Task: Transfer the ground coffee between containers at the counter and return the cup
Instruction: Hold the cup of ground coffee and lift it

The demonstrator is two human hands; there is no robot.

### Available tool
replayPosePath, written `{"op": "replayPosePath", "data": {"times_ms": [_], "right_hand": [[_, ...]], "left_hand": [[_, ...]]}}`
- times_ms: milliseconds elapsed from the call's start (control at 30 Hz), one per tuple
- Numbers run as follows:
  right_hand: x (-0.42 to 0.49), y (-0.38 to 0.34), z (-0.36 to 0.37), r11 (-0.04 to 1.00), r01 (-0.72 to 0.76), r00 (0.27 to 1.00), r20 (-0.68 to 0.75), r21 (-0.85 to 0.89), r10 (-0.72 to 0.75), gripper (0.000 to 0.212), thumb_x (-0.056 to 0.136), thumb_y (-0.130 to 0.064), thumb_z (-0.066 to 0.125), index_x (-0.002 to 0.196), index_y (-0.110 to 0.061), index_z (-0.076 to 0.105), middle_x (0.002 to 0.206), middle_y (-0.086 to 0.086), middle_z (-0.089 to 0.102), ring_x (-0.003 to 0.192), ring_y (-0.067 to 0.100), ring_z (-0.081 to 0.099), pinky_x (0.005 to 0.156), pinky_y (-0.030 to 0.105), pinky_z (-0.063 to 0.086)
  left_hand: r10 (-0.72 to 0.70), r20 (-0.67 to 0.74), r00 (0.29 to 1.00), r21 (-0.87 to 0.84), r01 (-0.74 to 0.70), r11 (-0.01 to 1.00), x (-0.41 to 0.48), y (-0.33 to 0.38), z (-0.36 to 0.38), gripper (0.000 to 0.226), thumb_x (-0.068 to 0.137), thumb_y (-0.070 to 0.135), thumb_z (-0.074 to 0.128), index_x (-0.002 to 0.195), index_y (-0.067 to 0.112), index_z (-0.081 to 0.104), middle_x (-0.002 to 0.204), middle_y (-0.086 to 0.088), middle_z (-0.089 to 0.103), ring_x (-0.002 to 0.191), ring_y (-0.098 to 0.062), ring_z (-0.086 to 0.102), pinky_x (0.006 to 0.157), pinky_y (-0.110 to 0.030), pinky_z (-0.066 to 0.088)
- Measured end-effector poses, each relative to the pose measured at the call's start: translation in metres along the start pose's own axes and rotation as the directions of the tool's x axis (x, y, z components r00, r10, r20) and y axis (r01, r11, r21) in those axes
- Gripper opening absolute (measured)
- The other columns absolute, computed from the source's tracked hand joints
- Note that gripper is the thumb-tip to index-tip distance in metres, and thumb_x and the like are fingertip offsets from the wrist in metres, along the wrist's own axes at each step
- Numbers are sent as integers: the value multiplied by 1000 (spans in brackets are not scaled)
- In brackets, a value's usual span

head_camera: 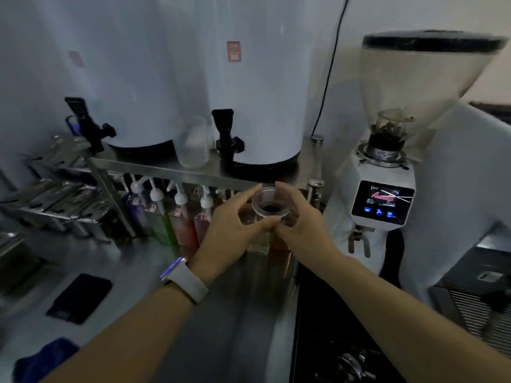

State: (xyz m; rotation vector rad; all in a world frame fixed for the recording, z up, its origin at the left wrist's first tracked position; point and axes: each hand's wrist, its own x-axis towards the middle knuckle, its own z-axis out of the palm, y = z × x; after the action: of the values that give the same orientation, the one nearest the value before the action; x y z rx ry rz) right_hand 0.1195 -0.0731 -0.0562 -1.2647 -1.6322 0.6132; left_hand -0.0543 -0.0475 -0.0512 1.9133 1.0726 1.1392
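Now, cup: clear cup (267, 208), dark grounds showing at its bottom, being held up just left of the grinder (383, 186).
Grip: left hand (235, 219) and right hand (300, 221) both wrapping around it.
Progress: looking midway; grounds seemingly awaiting tipping out.
Left: pouring, then returning the cup.

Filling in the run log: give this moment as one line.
left hand: on clear cup | right hand: on cup | cup: dark contents, held in front of steel shelf | coffee grinder: to the right
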Motion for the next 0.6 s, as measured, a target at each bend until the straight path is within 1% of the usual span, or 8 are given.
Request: {"op": "replayPosePath", "data": {"times_ms": [67,133,167,267,333,433,500,600], "right_hand": [[-13,-6,10,998,53,997,61,19,-54,69,86,-9,78,143,-30,47,125,-27,61,119,-9,59,103,22,52],[-27,-13,24,992,106,984,140,62,-113,72,86,-6,79,139,-41,47,120,-36,61,120,-12,59,102,21,53],[-34,-17,31,988,121,976,170,94,-135,71,85,-7,80,139,-41,47,120,-37,61,120,-12,59,101,20,53],[-59,-34,59,968,146,944,265,204,-198,67,87,-12,80,142,-34,49,121,-29,66,120,-11,61,97,17,54],[-76,-50,77,944,142,918,317,299,-238,61,87,-20,79,140,-35,52,122,-31,66,118,-10,62,92,11,52],[-108,-77,113,909,132,855,419,395,-306,59,85,-23,80,134,-40,51,118,-40,65,116,-13,63,92,10,51],[-130,-94,138,890,120,805,482,440,-346,61,85,-20,82,137,-31,53,118,-32,69,117,-10,64,97,15,51],[-165,-120,175,853,70,717,569,517,-403,64,85,-11,83,141,-22,53,124,-21,69,118,-9,64,99,17,52]], "left_hand": [[-27,-82,996,-8,26,1000,-31,4,-9,73,79,39,85,145,32,54,130,23,67,120,11,65,103,-17,55],[-68,-171,983,-14,66,998,-66,9,-18,68,79,33,87,140,38,58,136,12,70,126,-3,67,109,-33,55],[-86,-202,976,-13,85,996,-81,13,-22,65,79,32,88,136,45,58,137,11,70,127,-4,67,109,-35,55],[-157,-327,932,22,173,985,-133,28,-38,62,73,48,84,127,58,54,129,26,70,119,14,65,100,-10,52],[-206,-383,901,27,234,972,-166,36,-49,68,71,48,81,134,47,55,129,23,69,114,23,63,94,-1,49],[-268,-485,832,40,328,944,-226,49,-71,80,71,46,80,146,28,56,135,10,70,110,7,69,92,-5,54],[-297,-564,771,29,377,926,-268,55,-85,77,76,39,83,147,26,56,134,9,71,108,2,71,84,-3,53],[-316,-657,685,22,436,900,-328,66,-103,70,81,19,88,145,25,59,131,10,72,120,-1,69,90,-15,60]]}}
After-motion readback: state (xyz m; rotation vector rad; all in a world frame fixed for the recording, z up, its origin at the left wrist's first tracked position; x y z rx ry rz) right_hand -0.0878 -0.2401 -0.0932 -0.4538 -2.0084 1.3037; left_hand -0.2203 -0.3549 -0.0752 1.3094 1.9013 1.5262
